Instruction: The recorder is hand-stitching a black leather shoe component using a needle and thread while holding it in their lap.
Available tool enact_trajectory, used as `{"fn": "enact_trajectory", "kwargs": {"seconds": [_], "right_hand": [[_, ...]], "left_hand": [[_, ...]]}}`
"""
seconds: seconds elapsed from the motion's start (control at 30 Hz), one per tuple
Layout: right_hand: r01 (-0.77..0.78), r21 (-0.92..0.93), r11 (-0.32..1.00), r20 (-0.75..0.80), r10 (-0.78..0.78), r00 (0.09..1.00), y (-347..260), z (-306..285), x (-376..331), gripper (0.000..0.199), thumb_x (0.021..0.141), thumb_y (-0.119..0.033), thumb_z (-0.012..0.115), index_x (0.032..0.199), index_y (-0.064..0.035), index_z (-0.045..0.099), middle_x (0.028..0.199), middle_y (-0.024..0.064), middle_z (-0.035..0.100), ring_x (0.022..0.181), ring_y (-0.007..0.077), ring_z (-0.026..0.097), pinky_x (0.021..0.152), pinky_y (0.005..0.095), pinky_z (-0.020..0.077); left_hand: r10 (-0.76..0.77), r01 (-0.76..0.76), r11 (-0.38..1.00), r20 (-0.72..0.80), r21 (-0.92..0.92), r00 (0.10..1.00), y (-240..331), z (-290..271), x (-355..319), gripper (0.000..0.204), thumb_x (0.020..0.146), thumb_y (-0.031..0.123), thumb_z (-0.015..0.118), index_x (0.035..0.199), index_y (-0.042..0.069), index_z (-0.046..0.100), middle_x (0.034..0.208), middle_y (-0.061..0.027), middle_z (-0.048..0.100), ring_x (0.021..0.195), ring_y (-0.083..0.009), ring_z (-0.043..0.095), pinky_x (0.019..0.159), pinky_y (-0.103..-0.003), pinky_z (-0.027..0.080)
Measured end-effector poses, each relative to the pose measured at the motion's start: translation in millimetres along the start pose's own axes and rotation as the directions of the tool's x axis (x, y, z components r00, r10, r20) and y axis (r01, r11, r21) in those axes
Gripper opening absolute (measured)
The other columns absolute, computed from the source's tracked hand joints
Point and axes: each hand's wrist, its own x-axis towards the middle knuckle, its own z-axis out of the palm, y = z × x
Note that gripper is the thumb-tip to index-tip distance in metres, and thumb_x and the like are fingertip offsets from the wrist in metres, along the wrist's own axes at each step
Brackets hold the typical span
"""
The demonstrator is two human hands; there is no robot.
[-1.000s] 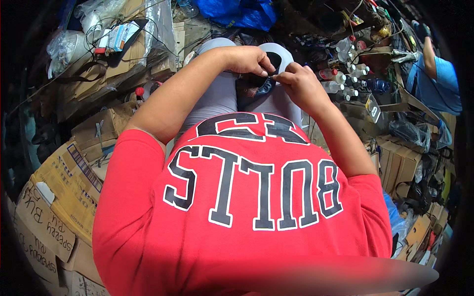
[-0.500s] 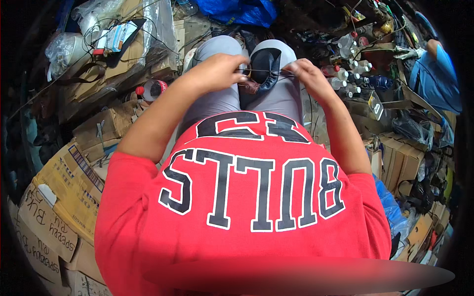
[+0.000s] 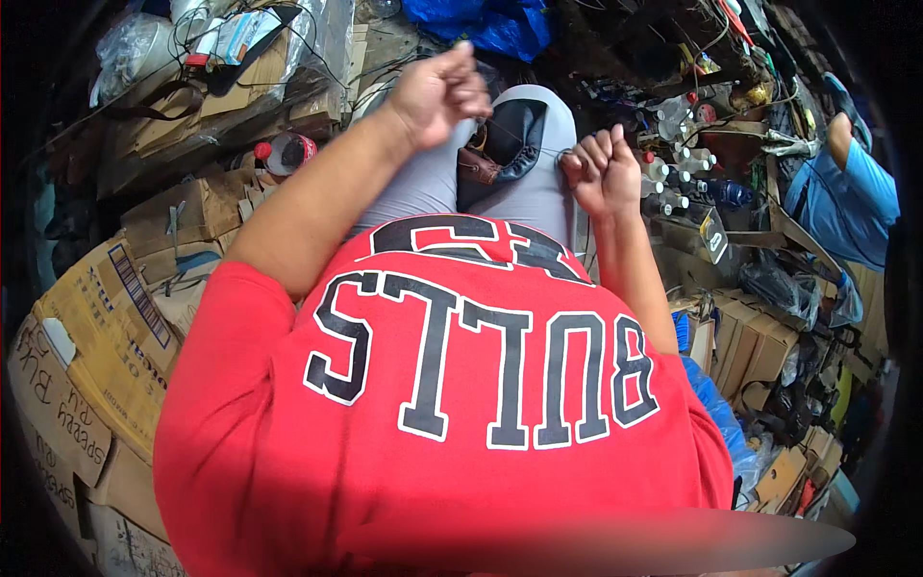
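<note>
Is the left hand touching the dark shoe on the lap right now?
Apart. The head view shows the left hand raised clear of the dark shoe, linked only by a taut thread.

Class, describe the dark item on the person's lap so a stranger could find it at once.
Start at the grey trousers above the red shirt. Between the knees lies a dark leather shoe, between the left hand and right hand. Only it has thread crossing it.

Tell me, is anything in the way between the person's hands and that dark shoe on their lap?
Nothing visible. The left hand and right hand are raised apart just above the dark shoe, joined to it only by thin thread.
</note>
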Motion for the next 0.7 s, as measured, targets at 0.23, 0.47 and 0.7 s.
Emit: {"fn": "enact_trajectory", "kwargs": {"seconds": [0.23,0.47,0.7], "right_hand": [[0.003,-0.193,0.981,-0.074,-0.018,0.997,-18.9,-30.0,-19.7,0.039,0.096,-0.033,0.042,0.066,-0.0088,0.046,0.063,0.0050,0.047,0.060,0.0182,0.047,0.078,0.0407,0.0440],[0.028,-0.947,-0.320,0.141,-0.338,0.930,-87.7,-75.6,-44.0,0.033,0.076,-0.019,0.068,0.107,-0.0085,0.064,0.102,0.0090,0.062,0.098,0.0203,0.056,0.087,0.0310,0.0432],[0.165,-0.883,-0.440,0.090,0.187,0.978,-19.0,60.6,0.7,0.032,0.083,-0.032,0.061,0.085,-0.0003,0.063,0.066,0.0177,0.058,0.060,0.0270,0.058,0.061,0.0357,0.0458]], "left_hand": [[0.049,0.006,0.980,-0.270,0.201,0.962,26.6,-22.0,-13.2,0.040,0.096,0.033,0.043,0.062,0.012,0.042,0.072,-0.0077,0.059,0.056,-0.0177,0.055,0.077,-0.037,0.044],[0.414,-0.040,0.158,-0.029,0.987,0.910,68.9,-49.8,-32.6,0.034,0.091,0.030,0.053,0.105,0.001,0.064,0.104,-0.0089,0.064,0.097,-0.0190,0.059,0.088,-0.030,0.043],[0.064,-0.193,0.096,0.187,0.977,0.980,-32.2,4.1,37.2,0.043,0.075,0.029,0.070,0.106,0.002,0.058,0.103,-0.0147,0.060,0.100,-0.0242,0.055,0.087,-0.033,0.043]]}}
